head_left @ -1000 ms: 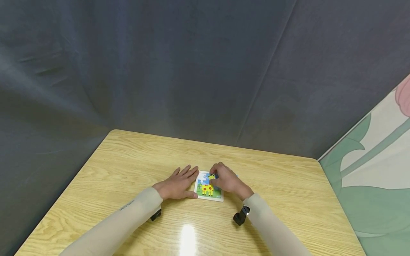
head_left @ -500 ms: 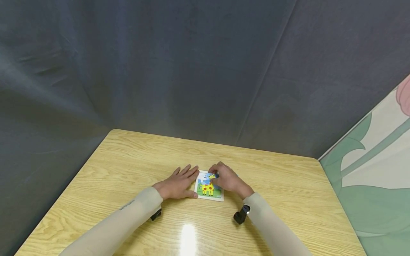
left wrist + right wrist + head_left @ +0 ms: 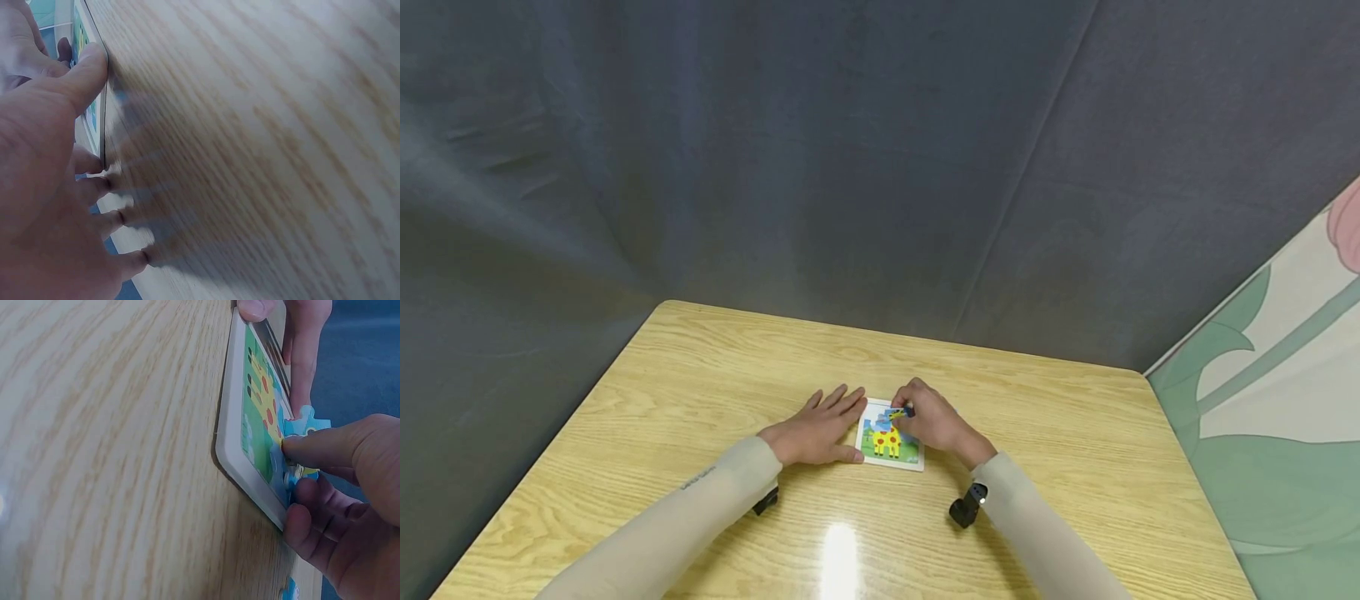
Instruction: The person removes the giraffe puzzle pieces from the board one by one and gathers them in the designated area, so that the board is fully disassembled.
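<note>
Right hand pinches a tilted piece; outstretched left hand touches the board below this grip. Tilt could make it jam.

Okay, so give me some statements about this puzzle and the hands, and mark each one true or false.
1. The puzzle shows a yellow giraffe. True.
2. The right hand is empty. False: it pinches a puzzle piece.
3. The left hand touches the frame. True.
4. The frame is black. False: it is white.
5. The tabletop has a wood grain. True.
6. The puzzle is complete. False: white shows unfilled at its upper left.
</note>
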`<state>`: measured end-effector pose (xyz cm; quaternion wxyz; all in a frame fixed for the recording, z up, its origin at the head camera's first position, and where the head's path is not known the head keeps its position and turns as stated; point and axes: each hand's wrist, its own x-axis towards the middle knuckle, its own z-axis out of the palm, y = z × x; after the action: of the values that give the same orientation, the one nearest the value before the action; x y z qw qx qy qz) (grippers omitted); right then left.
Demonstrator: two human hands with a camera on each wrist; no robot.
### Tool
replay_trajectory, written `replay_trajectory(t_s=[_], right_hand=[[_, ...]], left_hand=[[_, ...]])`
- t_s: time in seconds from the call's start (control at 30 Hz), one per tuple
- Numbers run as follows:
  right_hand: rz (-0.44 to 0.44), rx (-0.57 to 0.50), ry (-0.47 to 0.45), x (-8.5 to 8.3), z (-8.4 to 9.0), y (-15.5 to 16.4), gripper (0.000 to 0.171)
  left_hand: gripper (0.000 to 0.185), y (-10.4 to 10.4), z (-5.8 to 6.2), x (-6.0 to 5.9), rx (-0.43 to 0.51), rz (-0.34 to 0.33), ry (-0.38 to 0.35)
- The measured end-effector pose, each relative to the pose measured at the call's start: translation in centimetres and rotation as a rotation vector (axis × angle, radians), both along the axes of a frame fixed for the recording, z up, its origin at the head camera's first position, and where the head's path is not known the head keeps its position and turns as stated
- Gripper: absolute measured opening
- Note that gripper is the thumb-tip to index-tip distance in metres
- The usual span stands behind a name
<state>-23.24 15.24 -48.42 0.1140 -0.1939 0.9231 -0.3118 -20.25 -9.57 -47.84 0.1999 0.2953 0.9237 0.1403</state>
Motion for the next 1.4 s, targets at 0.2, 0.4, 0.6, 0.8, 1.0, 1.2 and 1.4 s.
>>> replay_trajectory(t_s=[0.2, 0.4, 0.6, 0.8, 1.0, 1.2, 1.4], right_hand=[[0.024, 0.007, 0.017, -0.1, -0.1, 0.2, 0.008], [0.050, -0.033, 0.002, 0.0, 0.3, 0.5, 0.010], [0.058, -0.064, -0.007, -0.1, 0.4, 1.0, 0.017], [0.048, -0.090, 0.003, -0.3, 0.6, 1.5, 0.020], [0.010, -0.085, -0.005, -0.3, 0.7, 1.9, 0.021], [-0.030, -0.124, -0.014, 0.0, 1.0, 2.7, 0.014], [-0.038, -0.133, -0.036, 0.1, 1.2, 3.7, 0.012]], left_hand=[[0.092, 0.0, 0.0, 0.0, -0.002, 0.002, -0.002], [0.092, 0.1, 0.1, 0.0, 0.001, 0.006, -0.011], [0.093, 0.2, 0.2, 0.0, 0.000, 0.004, -0.011], [0.094, 0.1, 0.2, 0.1, 0.000, 0.001, -0.008], [0.094, 0.0, -0.1, 0.1, 0.003, 0.003, -0.007], [0.094, 0.0, -0.2, 0.0, 0.001, 0.001, -0.006], [0.094, 0.0, -0.3, 0.0, 0.006, -0.006, -0.006]])
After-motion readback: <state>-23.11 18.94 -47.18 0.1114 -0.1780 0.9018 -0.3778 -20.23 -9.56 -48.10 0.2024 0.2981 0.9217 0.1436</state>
